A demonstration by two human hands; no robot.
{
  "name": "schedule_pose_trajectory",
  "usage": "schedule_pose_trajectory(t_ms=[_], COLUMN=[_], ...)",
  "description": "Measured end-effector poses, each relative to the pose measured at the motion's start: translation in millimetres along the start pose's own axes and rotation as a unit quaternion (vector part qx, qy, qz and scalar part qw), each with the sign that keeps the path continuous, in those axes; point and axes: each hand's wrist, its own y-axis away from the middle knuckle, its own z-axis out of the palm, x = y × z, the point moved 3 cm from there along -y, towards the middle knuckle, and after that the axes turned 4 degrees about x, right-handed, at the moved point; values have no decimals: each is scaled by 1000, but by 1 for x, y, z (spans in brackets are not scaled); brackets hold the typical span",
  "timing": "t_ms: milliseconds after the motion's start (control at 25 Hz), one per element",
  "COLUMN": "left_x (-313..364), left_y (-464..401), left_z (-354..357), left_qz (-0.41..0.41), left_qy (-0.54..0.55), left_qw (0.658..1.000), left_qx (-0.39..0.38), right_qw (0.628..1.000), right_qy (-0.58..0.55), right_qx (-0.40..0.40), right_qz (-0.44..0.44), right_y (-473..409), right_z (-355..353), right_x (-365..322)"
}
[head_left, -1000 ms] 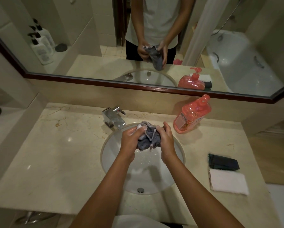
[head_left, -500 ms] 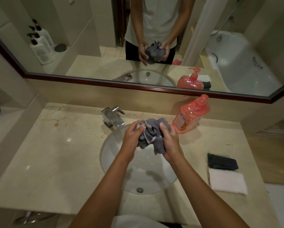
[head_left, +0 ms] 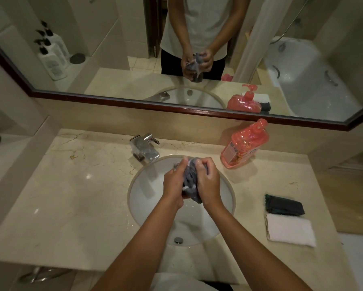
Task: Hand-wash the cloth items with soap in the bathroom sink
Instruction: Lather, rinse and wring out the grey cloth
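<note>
Both hands are holding the grey cloth (head_left: 190, 181) over the sink (head_left: 151, 181), and the fingers of each are curling round it. The left hand (head_left: 174, 181) is gripping it from the left side and the right hand (head_left: 208, 181) from the right, so the cloth is lying squeezed between the two palms. Compared with half a second ago, the hands are now closer together and lower over the basin, and the cloth is looking more compressed; earlier it was sticking up above the fingers, now only a narrow strip is showing between the hands, with a small end hanging below the right palm. White foam is showing on the cloth near the left thumb.

Most of the cloth is hidden inside the hands, so its shape is hard to make out.

The tap (head_left: 145, 149) is standing behind the basin, to the left of the hands, and the drain (head_left: 178, 240) is showing below the forearms. The pink soap bottle (head_left: 244, 144) is standing on the counter (head_left: 71, 196) to the right of the tap. Further right, well apart from the sink, a dark cloth (head_left: 284, 206) and a white cloth (head_left: 289, 229) are lying folded, touching each other. The mirror (head_left: 113, 49) is repeating the hands and the cloth, blurred.
</note>
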Motion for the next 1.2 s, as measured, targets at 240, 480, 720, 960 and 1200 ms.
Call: schedule_pose_trajectory(t_ms=[240,480,720,960,1200], left_x=[7,5,9,6,10], left_y=[3,0,5,-3,-4], left_z=[-5,-12,-11,-27,-19], left_qz=[124,211,297,250,186], left_qy=[-48,-162,-220,-48,2], left_qw=[987,956,927,964,981], left_qx=[92,122,60,72,-48], right_qw=[997,989,974,917,905], right_qy=[52,101,94,-135,-266], right_qx=[47,90,51,-103,-151], right_qz=[-40,56,199,360,296], right_y=[11,-6,-31,-12,-10], right_z=[14,16,9,10,8], right_x=[-2,2,20,31,21])
